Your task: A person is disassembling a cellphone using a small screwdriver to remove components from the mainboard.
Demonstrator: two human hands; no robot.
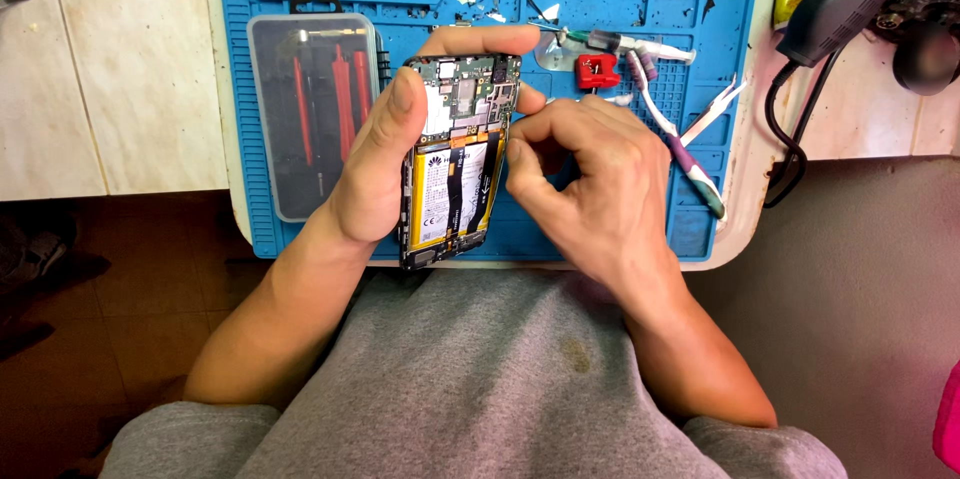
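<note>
Left hand [375, 164] grips the opened phone [455, 159] by its long edges above the blue mat [600, 229], right hand [590, 189] pinching at its right edge near the board; looks light, stiff, fragile inside, so hold the frame only.

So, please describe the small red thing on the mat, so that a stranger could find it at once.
Start from the blue work mat on the table. Just beyond the right hand, beside the purple-handled toothbrush, lies a small red block. It is the only bright red piece lying loose on the mat; the other red tools sit inside the clear case.
</note>
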